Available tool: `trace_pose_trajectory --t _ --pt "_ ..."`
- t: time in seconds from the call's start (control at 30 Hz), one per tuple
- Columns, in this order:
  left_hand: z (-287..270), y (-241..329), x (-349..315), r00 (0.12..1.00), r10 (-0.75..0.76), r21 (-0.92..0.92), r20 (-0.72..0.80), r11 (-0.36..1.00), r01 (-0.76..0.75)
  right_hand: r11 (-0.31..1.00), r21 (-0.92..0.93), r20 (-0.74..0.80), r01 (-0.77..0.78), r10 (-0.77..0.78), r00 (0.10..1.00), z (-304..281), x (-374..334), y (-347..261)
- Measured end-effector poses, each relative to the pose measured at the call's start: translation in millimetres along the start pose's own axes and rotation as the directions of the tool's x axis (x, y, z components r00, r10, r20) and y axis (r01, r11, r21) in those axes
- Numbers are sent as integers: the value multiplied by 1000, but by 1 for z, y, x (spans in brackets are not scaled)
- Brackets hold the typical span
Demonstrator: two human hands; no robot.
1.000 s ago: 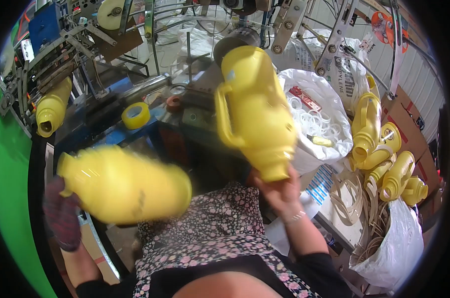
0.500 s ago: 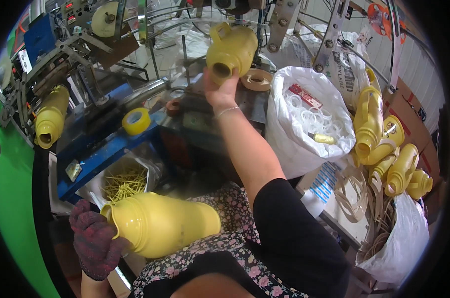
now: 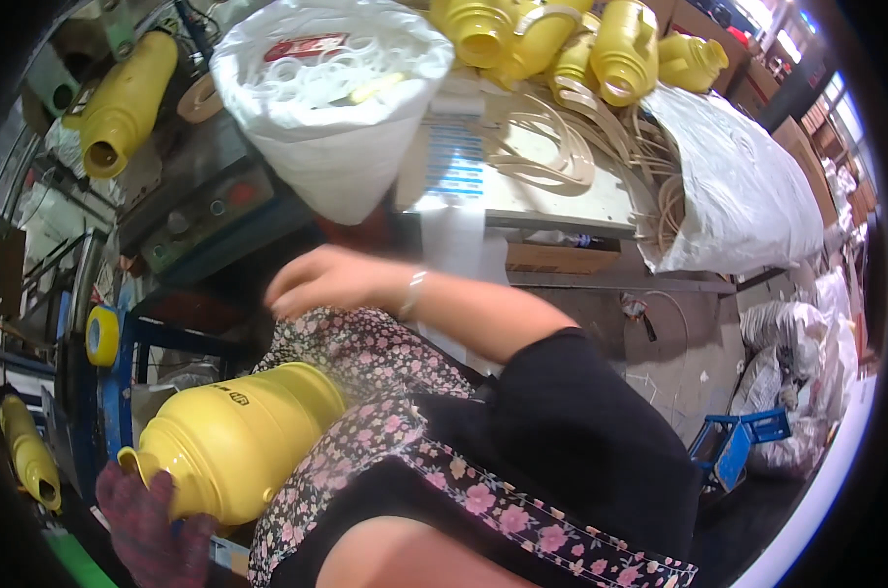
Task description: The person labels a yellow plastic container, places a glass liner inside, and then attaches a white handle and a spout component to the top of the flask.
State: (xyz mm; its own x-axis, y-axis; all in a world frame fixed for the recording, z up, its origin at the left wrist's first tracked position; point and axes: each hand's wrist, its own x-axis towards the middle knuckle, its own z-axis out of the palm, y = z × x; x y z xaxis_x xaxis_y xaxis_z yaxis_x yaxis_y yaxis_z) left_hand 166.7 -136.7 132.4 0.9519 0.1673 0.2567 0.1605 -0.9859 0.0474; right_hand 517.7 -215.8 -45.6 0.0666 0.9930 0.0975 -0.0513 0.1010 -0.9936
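Note:
My left hand (image 3: 155, 529), in a dark red and grey knitted glove, grips a yellow plastic jug body (image 3: 233, 441) by its mouth. The jug lies on its side across my lap, against my flowered apron (image 3: 365, 382). My right hand (image 3: 326, 279), bare and with a bracelet at the wrist, hovers above the apron. It is a little blurred; its fingers are loosely bent, and nothing shows in them. Another yellow jug body (image 3: 125, 108), mouth toward me, sits on the machine at the upper left, apart from my hands.
A white sack (image 3: 326, 127) of clear plastic rings stands beyond my right hand. Several yellow jugs (image 3: 625, 54) and beige strips (image 3: 552, 157) occupy the bench at right. A roll of yellow tape (image 3: 101, 335) is at left; a blue stool (image 3: 733, 451) stands on the floor at right.
My right hand has let go of the other yellow jug, left on the machine, and come back toward my lap. The view has swung right. My left hand still holds its jug.

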Motion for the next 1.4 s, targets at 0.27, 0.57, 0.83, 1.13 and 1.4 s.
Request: trace_pose_trajectory --t 0.27,0.57,0.83,1.13,1.4 --pt "29 11 34 870 -480 32 -115 873 486 241 -501 -865 -831 -105 491 -183 -172 -32" --pt "43 16 81 983 153 239 -100 963 -125 94 -576 -650 -812 -655 385 -263 -274 38" --pt "68 23 83 991 36 136 -126 990 -19 -100 -597 -517 -796 -711 477 -280 -263 -20" --pt "41 -9 74 987 31 -57 -156 998 -40 -335 -523 -561 -783 -556 613 -220 -198 -93" --pt "39 -10 148 883 194 -25 -427 974 -226 -223 -884 451 410 -639 623 19 -19 -165"
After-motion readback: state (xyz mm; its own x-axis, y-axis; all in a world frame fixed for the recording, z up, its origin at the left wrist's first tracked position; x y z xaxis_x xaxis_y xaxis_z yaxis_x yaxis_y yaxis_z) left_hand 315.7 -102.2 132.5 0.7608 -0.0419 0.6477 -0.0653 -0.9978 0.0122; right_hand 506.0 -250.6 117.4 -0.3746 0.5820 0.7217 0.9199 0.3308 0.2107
